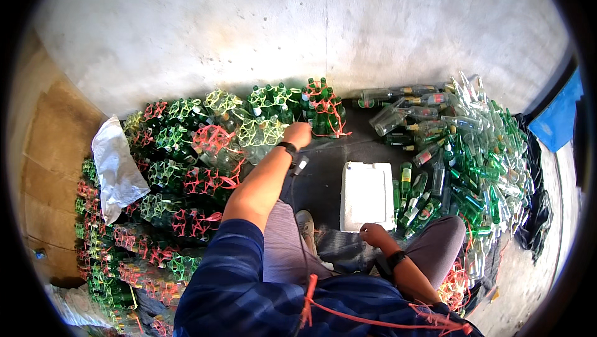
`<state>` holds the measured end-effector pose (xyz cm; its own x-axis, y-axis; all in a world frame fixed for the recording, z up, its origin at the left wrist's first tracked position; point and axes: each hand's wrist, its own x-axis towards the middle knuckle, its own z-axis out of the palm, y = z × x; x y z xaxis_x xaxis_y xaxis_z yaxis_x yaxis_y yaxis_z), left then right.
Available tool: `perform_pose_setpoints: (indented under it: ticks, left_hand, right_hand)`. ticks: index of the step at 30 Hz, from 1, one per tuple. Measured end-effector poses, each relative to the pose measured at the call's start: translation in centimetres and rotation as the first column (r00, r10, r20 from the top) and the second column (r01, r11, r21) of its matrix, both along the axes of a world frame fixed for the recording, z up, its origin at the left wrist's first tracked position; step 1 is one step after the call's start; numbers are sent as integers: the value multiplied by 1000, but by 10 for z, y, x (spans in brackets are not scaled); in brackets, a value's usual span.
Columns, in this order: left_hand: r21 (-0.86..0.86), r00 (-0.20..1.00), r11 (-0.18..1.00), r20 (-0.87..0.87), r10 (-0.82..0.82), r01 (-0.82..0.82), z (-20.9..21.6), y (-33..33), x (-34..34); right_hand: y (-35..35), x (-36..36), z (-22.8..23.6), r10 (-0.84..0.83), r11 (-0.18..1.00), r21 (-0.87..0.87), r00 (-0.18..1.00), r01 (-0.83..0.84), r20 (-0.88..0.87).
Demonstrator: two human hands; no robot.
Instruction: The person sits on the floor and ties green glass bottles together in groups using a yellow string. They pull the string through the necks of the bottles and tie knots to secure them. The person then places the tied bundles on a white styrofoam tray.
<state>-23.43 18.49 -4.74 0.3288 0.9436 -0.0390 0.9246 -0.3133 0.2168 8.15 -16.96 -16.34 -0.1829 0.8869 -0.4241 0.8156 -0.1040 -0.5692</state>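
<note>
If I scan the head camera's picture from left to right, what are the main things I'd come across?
White plastic sack → bundle of green bottles tied with red cord → white block → heap of loose bottles → blue panel.

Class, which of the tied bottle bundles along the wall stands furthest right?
The green-bottle bundle bound with red string, beside the left hand; all the others stand further left.
</note>
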Motion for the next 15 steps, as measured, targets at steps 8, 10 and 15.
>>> perform_pose_setpoints:
  ticks: [8,10,15]
  left_hand:
    - [234,692,831,465,-552,505,137,-154,157]
    - [9,713,771,376,-592,636,112,-182,163]
    - [-421,743,652,87,-663,631,78,-189,177]
  right_hand:
    - [-15,21,-23,1,999,34,994,-5,109]
    - [-20,21,-8,-6,1000,30,999,5,53]
    - [-46,36,13,-128,992,31,988,126,84]
